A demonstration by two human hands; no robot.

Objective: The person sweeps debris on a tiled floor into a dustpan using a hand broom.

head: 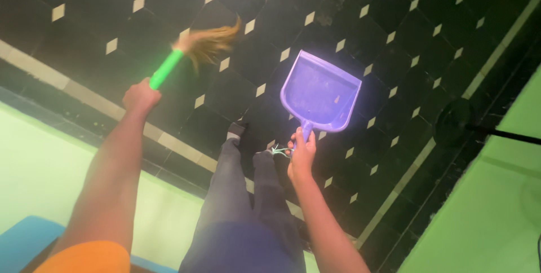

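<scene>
Hands: 2 | left hand point(141, 96) grip clenches 1 broom point(189, 53) | right hand point(301, 152) grip clenches 1 dustpan point(321, 92)

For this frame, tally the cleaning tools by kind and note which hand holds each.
Broom, green handle with tan bristles, held in the left hand: 1
Dustpan, purple plastic, held by its handle in the right hand: 1
Total: 2 cleaning tools, both above the black tiled floor.
</scene>
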